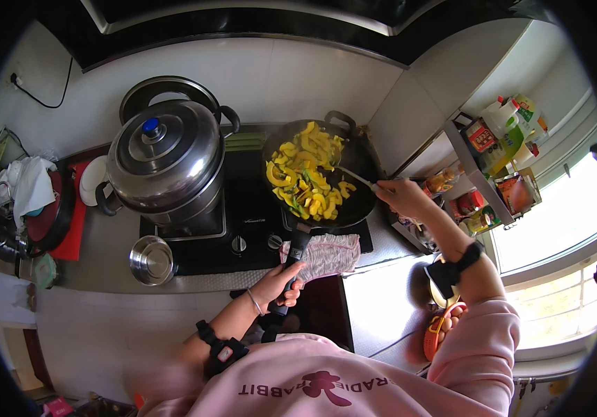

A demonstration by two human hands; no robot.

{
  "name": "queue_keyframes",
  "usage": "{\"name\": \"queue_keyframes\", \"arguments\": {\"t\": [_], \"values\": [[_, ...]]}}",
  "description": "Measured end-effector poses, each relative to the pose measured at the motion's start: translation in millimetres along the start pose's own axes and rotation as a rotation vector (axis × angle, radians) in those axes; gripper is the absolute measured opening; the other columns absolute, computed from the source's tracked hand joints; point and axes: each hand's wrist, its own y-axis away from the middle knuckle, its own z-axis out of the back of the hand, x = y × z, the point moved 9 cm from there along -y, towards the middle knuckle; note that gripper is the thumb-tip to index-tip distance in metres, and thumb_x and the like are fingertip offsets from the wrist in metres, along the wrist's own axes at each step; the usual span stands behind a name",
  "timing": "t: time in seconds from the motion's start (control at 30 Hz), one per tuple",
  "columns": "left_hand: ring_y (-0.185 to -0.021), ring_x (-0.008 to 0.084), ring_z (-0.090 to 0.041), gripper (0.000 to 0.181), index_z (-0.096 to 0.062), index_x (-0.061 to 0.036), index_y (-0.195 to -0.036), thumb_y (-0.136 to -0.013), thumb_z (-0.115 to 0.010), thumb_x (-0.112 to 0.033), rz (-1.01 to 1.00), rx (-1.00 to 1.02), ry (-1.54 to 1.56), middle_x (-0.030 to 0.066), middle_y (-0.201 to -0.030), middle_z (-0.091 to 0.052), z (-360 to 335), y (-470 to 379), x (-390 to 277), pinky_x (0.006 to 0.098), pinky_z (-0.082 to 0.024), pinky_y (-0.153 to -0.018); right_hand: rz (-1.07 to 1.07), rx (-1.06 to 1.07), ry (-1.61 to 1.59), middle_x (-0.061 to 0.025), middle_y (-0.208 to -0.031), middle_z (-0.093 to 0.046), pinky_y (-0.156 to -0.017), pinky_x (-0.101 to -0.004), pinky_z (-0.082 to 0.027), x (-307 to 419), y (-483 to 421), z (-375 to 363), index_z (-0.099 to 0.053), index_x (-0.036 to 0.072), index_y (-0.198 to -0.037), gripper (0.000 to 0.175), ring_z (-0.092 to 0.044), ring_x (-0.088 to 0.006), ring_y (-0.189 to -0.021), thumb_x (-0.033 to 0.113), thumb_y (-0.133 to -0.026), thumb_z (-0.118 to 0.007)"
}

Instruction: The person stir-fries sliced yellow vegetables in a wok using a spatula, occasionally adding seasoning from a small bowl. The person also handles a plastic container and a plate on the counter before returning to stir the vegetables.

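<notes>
A dark wok (357,208) sits on the right side of the black gas hob (250,245). Sliced yellow squash (306,172) with green bits fills most of its left half, and the right half shows bare metal. My left hand (277,286) is wrapped around the wok's long black handle (297,250), which points toward me. Over the wok's right rim, my right hand (400,197) grips a metal spatula (355,176). Its far end lies hidden among the squash pieces. A crumpled, pink-edged cloth (332,254) lies at the hob's front edge, just right of the handle.
Left of the wok stands a large lidded steel steamer pot (165,156), with a steel bowl (151,260) in front. A rack (478,167) of bottles and packets lines the right wall. An orange basket (432,333) of eggs is by my right elbow. A range hood (241,23) hangs above.
</notes>
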Motion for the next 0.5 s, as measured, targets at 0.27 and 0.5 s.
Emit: {"name": "queue_keyframes", "arguments": {"t": [0.27,0.5], "values": [[-0.045,0.0050,-0.038,0.032,-0.042,-0.0123,-0.117,-0.095,-0.048,-0.035,-0.007,0.003,0.028,-0.0011,-0.066,-0.045,1,-1,1,0.0207,-0.034,-0.039,0.293,-0.131,0.698,-0.0121,-0.084,-0.066,-0.070,-0.0424,-0.050,40,49,67,-0.063,0.017,-0.109,0.030,-0.063,-0.0337,-0.076,0.034,-0.086,-0.053],[-0.045,0.0050,-0.038,0.031,-0.042,-0.0121,-0.116,-0.095,-0.048,-0.035,-0.002,-0.002,0.010,-0.0010,-0.067,-0.046,1,-1,1,0.0207,-0.034,-0.039,-0.205,0.684,0.187,-0.0017,-0.050,-0.045,-0.033,-0.0266,-0.030,-20,27,20,-0.063,0.014,-0.110,0.030,-0.039,-0.0096,-0.038,0.033,-0.088,-0.055]]}}
